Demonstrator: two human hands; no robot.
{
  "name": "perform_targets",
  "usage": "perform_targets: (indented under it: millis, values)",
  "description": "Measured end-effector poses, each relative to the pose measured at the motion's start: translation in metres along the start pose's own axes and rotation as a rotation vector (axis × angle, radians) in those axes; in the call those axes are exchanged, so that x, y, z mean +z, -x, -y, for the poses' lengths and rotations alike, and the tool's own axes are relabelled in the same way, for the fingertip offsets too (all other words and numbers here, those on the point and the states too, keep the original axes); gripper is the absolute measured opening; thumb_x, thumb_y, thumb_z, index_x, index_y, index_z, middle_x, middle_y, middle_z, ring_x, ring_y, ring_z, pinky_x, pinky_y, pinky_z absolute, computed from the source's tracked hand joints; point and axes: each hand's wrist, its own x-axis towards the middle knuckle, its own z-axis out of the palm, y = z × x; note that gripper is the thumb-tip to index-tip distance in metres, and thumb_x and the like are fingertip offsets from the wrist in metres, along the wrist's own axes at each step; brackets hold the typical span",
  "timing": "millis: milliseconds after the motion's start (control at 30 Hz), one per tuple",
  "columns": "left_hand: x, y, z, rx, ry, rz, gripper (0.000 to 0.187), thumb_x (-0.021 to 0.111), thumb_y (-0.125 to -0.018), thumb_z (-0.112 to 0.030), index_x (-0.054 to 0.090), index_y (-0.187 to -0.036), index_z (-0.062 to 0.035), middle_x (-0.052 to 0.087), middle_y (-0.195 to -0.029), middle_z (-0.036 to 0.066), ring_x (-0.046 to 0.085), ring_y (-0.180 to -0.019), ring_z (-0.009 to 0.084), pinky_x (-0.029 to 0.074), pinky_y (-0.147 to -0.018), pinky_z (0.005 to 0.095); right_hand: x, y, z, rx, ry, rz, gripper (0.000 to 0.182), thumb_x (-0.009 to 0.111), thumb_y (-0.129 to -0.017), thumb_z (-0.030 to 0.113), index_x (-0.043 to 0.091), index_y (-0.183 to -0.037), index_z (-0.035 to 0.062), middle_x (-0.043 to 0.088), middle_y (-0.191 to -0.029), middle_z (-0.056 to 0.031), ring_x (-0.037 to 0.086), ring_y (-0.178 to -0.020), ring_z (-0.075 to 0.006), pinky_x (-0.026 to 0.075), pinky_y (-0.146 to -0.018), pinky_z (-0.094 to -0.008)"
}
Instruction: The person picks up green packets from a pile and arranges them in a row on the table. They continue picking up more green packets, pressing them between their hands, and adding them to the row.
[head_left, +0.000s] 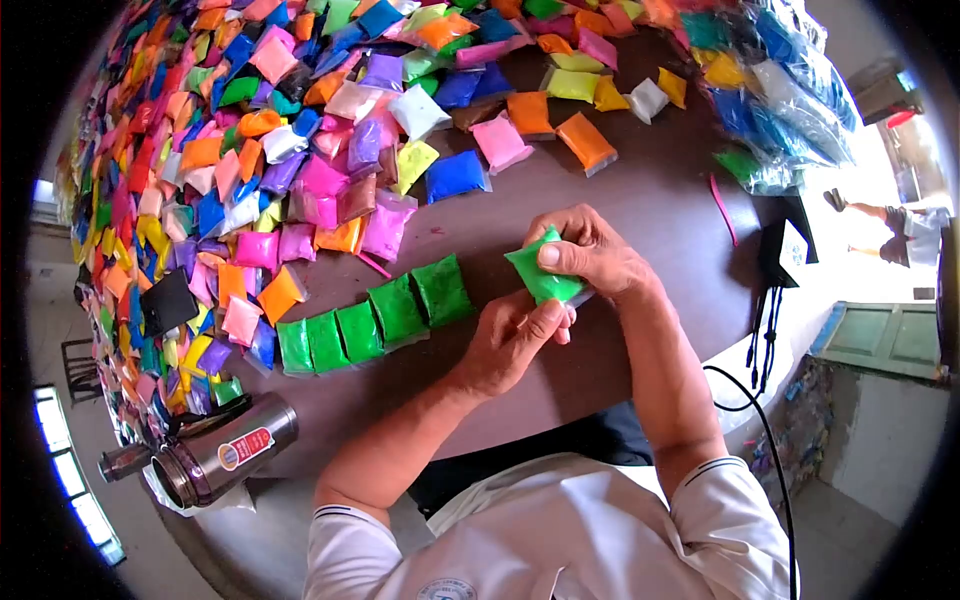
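Observation:
A small clear packet of bright green, soft-looking stuff (553,288) is held up over the table between both hands. My right hand (600,258) is closed on it from above, the thumb pressed flat on its face. From below, my left hand (515,335) pinches the packet's lower edge between thumb and fingers. To the left of my hands, several similar green packets (400,308) lie side by side in a slanting row on the brown table (450,385).
A large heap of mixed-colour packets (320,180) covers the table's far and left side. Clear bags of blue packets (790,100) sit at the far right. A steel flask (235,450) lies at the left edge. Black cables (765,340) hang at the right, near a pink strip (722,210).

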Motion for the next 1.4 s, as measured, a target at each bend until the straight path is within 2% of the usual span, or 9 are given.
perform_targets:
  millis: [67, 200, 367, 633, 767, 933, 1067, 1200, 1400]
  values:
    - [-0.001, 0.001, 0.001, -0.011, -0.011, -0.003, 0.034, 0.048, -0.099, -0.031, 0.059, -0.093, 0.0012, 0.059, -0.082, 0.005, 0.056, -0.076, 0.0105, 0.046, -0.073, 0.0259, -0.001, -0.002, -0.003, 0.016, 0.055, 0.018, 0.032, 0.072, -0.083, 0.03, 0.061, -0.076, 0.0008, 0.062, -0.062, -0.0048, 0.059, -0.051, -0.0121, 0.048, -0.045, -0.0252]
    - [-0.005, -0.001, 0.008, -0.03, 0.0, 0.034, 0.035, 0.048, -0.1, -0.032, 0.059, -0.092, 0.0009, 0.059, -0.08, 0.005, 0.056, -0.076, 0.0109, 0.046, -0.072, 0.026, 0.004, 0.001, 0.001, -0.033, 0.166, -0.035, 0.025, 0.067, -0.084, 0.023, 0.061, -0.076, 0.0005, 0.062, -0.062, -0.0058, 0.059, -0.05, -0.0131, 0.048, -0.043, -0.0258]
    - [-0.003, -0.004, 0.003, 0.027, 0.02, 0.003, 0.038, 0.044, -0.101, -0.033, 0.058, -0.088, -0.0008, 0.058, -0.077, 0.004, 0.055, -0.075, 0.0115, 0.045, -0.076, 0.0279, 0.006, 0.004, 0.004, -0.017, 0.129, -0.052, 0.029, 0.069, -0.086, 0.027, 0.061, -0.082, 0.0, 0.063, -0.065, -0.0062, 0.059, -0.051, -0.0138, 0.049, -0.043, -0.0263]
    - [-0.005, -0.004, 0.002, -0.066, 0.034, 0.026, 0.042, 0.041, -0.1, -0.039, 0.057, -0.084, -0.0033, 0.061, -0.076, 0.007, 0.058, -0.085, 0.0166, 0.046, -0.082, 0.0328, -0.01, 0.01, 0.008, -0.017, 0.294, 0.005, 0.028, 0.073, -0.082, 0.023, 0.064, -0.088, -0.0023, 0.066, -0.072, -0.0041, 0.062, -0.063, -0.0114, 0.049, -0.057, -0.0252]
    - [-0.007, -0.005, 0.003, -0.018, -0.029, 0.049, 0.041, 0.044, -0.099, -0.038, 0.056, -0.082, -0.0027, 0.061, -0.077, 0.008, 0.059, -0.081, 0.0168, 0.047, -0.081, 0.0336, -0.002, 0.008, 0.011, -0.018, 0.2, 0.062, 0.025, 0.074, -0.082, 0.021, 0.064, -0.085, -0.0018, 0.066, -0.074, -0.0027, 0.061, -0.066, -0.0102, 0.049, -0.057, -0.025]
    - [-0.008, -0.005, 0.005, -0.033, 0.071, -0.001, 0.043, 0.044, -0.1, -0.039, 0.055, -0.081, -0.003, 0.061, -0.077, 0.009, 0.058, -0.078, 0.0167, 0.047, -0.079, 0.033, 0.004, 0.007, 0.012, 0.049, 0.115, -0.065, 0.021, 0.072, -0.083, 0.019, 0.065, -0.083, -0.0007, 0.065, -0.073, -0.0019, 0.06, -0.064, -0.0085, 0.049, -0.057, -0.0245]
    - [-0.005, -0.002, 0.004, -0.035, 0.022, -0.008, 0.043, 0.042, -0.1, -0.04, 0.055, -0.081, -0.0037, 0.06, -0.079, 0.009, 0.058, -0.078, 0.0162, 0.047, -0.078, 0.0317, -0.002, 0.006, 0.01, 0.067, 0.237, -0.106, 0.022, 0.073, -0.083, 0.02, 0.065, -0.082, -0.0006, 0.065, -0.073, -0.0015, 0.059, -0.065, -0.008, 0.049, -0.057, -0.0246]
    - [-0.002, -0.001, 0.006, -0.023, -0.017, 0.018, 0.041, 0.043, -0.101, -0.034, 0.057, -0.079, -0.0027, 0.058, -0.075, 0.004, 0.055, -0.083, 0.0137, 0.045, -0.08, 0.0294, -0.003, 0.01, 0.011, 0.01, 0.175, 0.014, 0.025, 0.073, -0.084, 0.023, 0.065, -0.083, -0.0004, 0.065, -0.073, -0.0006, 0.059, -0.068, -0.0066, 0.049, -0.059, -0.0247]
    - [-0.006, -0.004, 0.003, -0.043, 0.135, -0.07, 0.04, 0.04, -0.1, -0.041, 0.047, -0.085, -0.0044, 0.059, -0.085, 0.011, 0.059, -0.073, 0.0161, 0.049, -0.071, 0.03, 0.004, 0.002, -0.001, -0.06, 0.152, -0.124, 0.026, 0.071, -0.086, 0.024, 0.065, -0.089, -0.0009, 0.066, -0.076, -0.003, 0.061, -0.067, -0.0084, 0.05, -0.059, -0.0257]
